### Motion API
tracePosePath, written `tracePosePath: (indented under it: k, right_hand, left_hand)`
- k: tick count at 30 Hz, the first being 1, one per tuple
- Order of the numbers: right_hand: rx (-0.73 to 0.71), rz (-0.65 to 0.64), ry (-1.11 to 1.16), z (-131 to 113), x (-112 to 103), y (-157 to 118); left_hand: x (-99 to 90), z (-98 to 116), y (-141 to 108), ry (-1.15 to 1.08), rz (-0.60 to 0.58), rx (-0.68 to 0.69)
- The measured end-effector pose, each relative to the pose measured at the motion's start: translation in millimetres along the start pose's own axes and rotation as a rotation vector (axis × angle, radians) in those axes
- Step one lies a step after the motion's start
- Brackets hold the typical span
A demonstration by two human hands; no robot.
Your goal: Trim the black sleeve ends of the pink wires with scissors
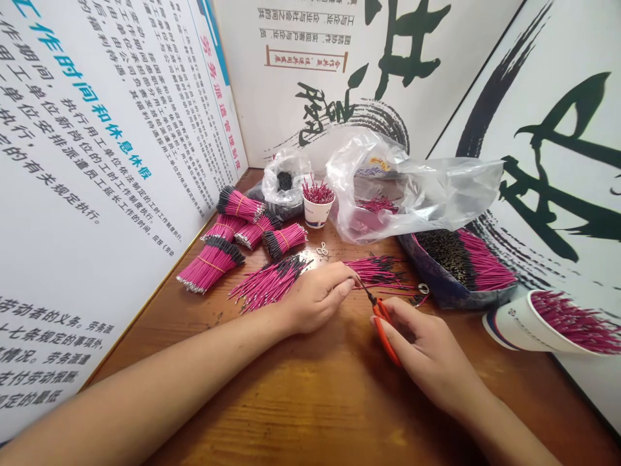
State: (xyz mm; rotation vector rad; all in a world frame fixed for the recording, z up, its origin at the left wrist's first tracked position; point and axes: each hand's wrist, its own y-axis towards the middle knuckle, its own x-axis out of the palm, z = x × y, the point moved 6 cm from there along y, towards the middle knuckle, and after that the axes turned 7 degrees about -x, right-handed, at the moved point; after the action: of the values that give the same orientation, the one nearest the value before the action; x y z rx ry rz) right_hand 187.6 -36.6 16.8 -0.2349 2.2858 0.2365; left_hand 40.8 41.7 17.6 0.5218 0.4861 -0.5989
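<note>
My left hand [323, 291] rests just above the wooden table, its thumb and forefinger pinched together. What they hold is mostly hidden; it looks like a thin wire end at the fingertips. Fingers wrapped round the orange handles, my right hand [422, 349] holds a pair of pliers [387, 330] with a slim dark nose. That nose points up-left and reaches the left fingertips. Loose pink wires with black sleeves [269, 283] lie left of my left hand. Behind the fingertips spreads another pile of such wires [381, 270].
Banded wire bundles [208, 264] sit at the left. A paper cup of wires [319, 212], a bag of black pieces [286, 184] and a clear plastic bag [417, 200] stand behind. On the right are a dark bag of wires [466, 259] and a tilted paper cup [524, 323]. Printed panels surround the table [291, 401].
</note>
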Motion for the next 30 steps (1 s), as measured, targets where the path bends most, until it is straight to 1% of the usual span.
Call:
tracePosePath:
  k: [11,19,30]
  right_hand:
    - [-0.020,-0.010,0.001,-4.3,1.6,1.1]
    - [-0.014,0.021,-0.060,-2.4,-1.2,0.8]
    - [0.002,0.013,-0.029,-3.5,-0.5,0.7]
  left_hand:
    - [-0.9,2.5,-0.4,-0.010,0.002,0.004]
    - [0.6,1.2,-0.5,-0.021,-0.033,-0.015]
    - [0.6,1.8,-0.5,-0.017,-0.029,0.001]
